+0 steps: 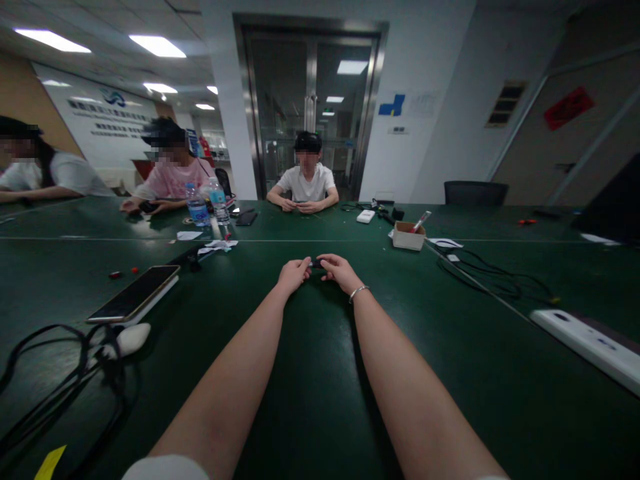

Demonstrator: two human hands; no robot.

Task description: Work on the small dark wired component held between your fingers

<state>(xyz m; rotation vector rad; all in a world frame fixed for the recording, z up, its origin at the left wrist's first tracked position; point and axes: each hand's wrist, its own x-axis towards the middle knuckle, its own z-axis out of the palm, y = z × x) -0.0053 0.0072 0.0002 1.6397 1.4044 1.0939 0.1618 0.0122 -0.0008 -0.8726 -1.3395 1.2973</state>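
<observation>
Both my hands meet over the middle of the green table (320, 373), arms stretched forward. Between them is a small dark object (317, 263) with a paler, silvery part on its left side; it is too small for me to tell its kind. My left hand (295, 275) pinches the left end between thumb and fingers. The right end is gripped by my right hand (341, 272), whose fingers partly cover it. A silver bracelet (359, 292) circles my right wrist.
Left lie a phone (135, 293), a white mouse (134, 339) and black cables (83, 367). Water bottles (197, 205) stand farther back. Right are a small box (409, 236), cables (493, 273) and a white device (590, 343). Several people sit around the table, one opposite (306, 180).
</observation>
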